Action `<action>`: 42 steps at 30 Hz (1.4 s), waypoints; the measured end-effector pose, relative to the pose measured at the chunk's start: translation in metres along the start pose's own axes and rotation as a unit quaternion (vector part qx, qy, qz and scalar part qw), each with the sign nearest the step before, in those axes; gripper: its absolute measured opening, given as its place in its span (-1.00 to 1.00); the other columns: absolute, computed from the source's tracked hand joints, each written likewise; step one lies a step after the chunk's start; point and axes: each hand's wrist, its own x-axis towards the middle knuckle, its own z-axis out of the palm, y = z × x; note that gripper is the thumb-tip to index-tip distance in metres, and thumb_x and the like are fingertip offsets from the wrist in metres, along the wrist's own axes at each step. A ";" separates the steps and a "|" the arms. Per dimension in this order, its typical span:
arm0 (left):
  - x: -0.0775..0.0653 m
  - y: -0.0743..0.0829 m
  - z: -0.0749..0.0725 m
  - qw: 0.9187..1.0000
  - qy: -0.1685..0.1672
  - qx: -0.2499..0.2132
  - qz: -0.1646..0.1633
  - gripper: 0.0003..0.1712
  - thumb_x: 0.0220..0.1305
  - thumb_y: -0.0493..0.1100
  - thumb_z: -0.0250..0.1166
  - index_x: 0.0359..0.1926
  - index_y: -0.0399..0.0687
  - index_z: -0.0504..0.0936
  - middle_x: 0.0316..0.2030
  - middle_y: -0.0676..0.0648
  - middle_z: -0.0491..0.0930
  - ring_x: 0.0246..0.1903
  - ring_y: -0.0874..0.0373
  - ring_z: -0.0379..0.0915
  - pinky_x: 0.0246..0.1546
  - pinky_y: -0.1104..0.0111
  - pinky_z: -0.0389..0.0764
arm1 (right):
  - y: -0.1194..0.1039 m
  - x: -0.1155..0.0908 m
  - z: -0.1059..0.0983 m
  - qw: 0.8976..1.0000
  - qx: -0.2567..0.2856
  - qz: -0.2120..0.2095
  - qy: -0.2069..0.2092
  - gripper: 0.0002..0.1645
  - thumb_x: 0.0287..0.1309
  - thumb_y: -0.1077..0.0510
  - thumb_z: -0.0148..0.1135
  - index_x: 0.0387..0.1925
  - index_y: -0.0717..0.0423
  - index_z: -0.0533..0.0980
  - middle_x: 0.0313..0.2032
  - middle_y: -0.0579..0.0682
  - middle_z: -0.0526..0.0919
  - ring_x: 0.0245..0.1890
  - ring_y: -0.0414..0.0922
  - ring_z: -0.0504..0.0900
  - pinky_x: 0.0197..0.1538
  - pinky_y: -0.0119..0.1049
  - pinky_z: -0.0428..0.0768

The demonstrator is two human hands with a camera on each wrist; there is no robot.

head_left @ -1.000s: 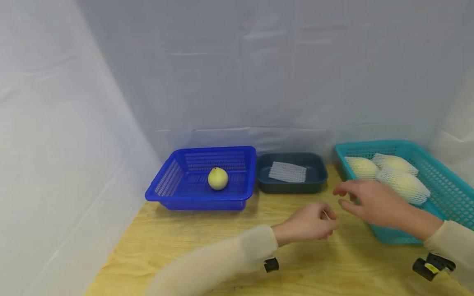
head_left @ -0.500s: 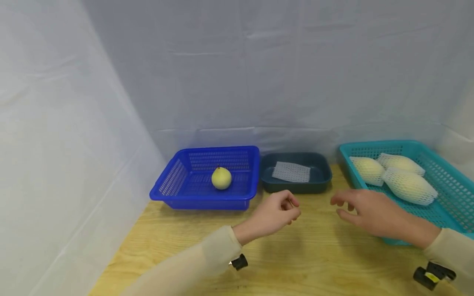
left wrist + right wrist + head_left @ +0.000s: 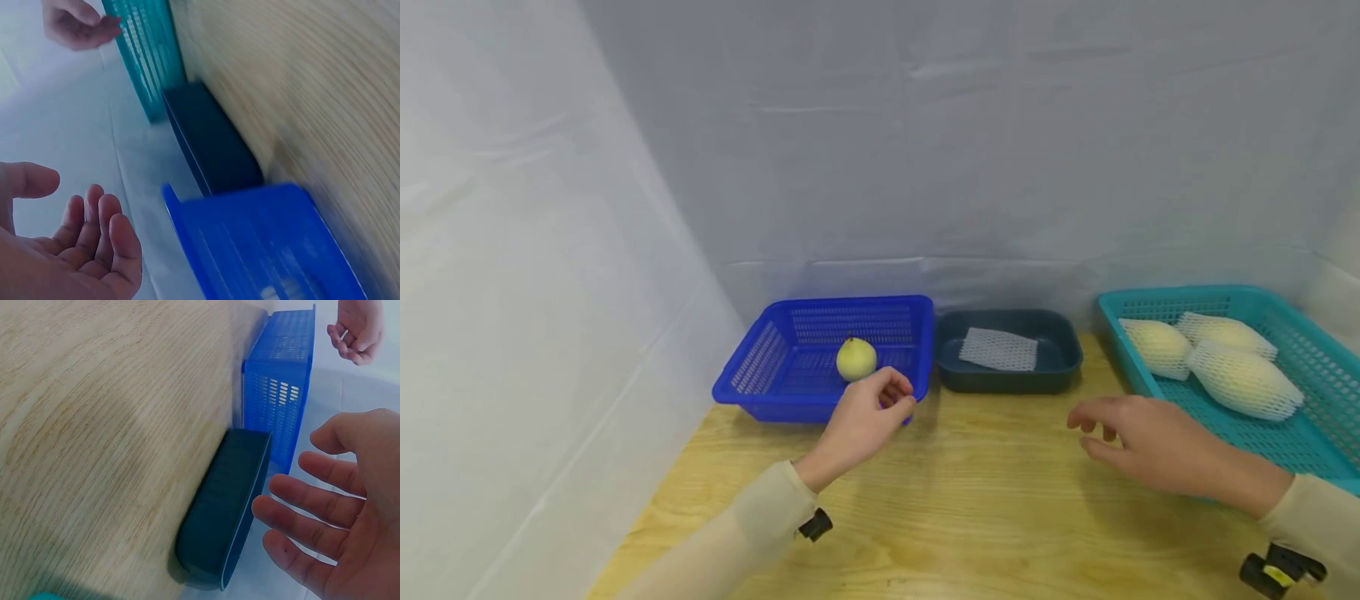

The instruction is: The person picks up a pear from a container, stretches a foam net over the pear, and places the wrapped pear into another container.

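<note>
My left hand point(image 3: 867, 417) hovers at the front right corner of the blue basket point(image 3: 752, 398), overlapping its rim in the head view. Its fingers are loosely bent with nothing between them, as the left wrist view of the hand point(image 3: 81, 244) confirms. A yellow-green pear point(image 3: 856, 359) sits bare in that basket, just behind the hand. My right hand point(image 3: 1157, 446) hangs over the table by the teal basket's left side, fingers relaxed and holding nothing. Several pears in white foam nets, such as the front one point(image 3: 1246, 380), lie inside the teal basket point(image 3: 1195, 293).
Between the baskets stands a dark green tray point(image 3: 1007, 384) with a flat white foam net point(image 3: 998, 349) in it. All three containers sit on a wooden table point(image 3: 970, 517). White sheeting point(image 3: 970, 167) rises behind them and along the left.
My left hand has moved left, from near the right hand to the blue basket's front corner. The right hand has shifted slightly down in view. The whole head view has drifted a little.
</note>
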 end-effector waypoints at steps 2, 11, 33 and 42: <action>0.000 -0.009 -0.009 0.999 0.027 0.010 -0.013 -0.92 0.34 -0.16 0.27 -0.18 -0.03 0.62 -0.33 0.04 0.61 -0.33 0.14 0.51 -0.27 0.30 0.55 | 0.000 0.000 0.000 1.000 0.003 0.001 -0.002 -0.77 0.31 0.03 0.27 -0.02 -0.23 0.62 -0.12 -0.27 0.70 -0.34 -0.43 0.54 -0.41 -0.41 0.52; -0.003 -0.045 -0.049 0.989 0.108 0.079 -0.055 -0.85 0.31 -0.11 0.28 -0.14 0.00 0.62 -0.29 -0.01 0.61 -0.30 0.11 0.49 -0.26 0.29 0.50 | -0.001 0.003 0.004 1.000 0.013 -0.004 -0.011 -0.77 0.31 0.03 0.28 -0.01 -0.24 0.62 -0.12 -0.28 0.69 -0.34 -0.43 0.55 -0.39 -0.39 0.53; 0.003 -0.140 -0.139 0.940 0.173 0.231 -0.181 -0.40 0.38 0.04 0.16 0.28 -0.26 0.42 0.21 -0.35 0.41 0.23 -0.32 0.29 0.26 -0.28 0.19 | 0.000 0.003 0.008 0.999 0.021 0.005 -0.031 -0.74 0.33 -0.06 0.27 0.02 -0.26 0.61 -0.11 -0.30 0.68 -0.33 -0.45 0.55 -0.37 -0.38 0.55; 0.005 -0.167 -0.165 0.941 0.131 0.185 -0.250 -0.20 0.46 0.09 0.05 0.47 -0.38 0.13 0.26 -0.49 0.40 0.22 -0.37 0.38 0.21 -0.18 0.42 | -0.002 0.008 0.010 0.999 0.018 -0.004 -0.026 -0.75 0.32 -0.02 0.28 0.01 -0.25 0.61 -0.11 -0.29 0.69 -0.33 -0.44 0.55 -0.39 -0.39 0.53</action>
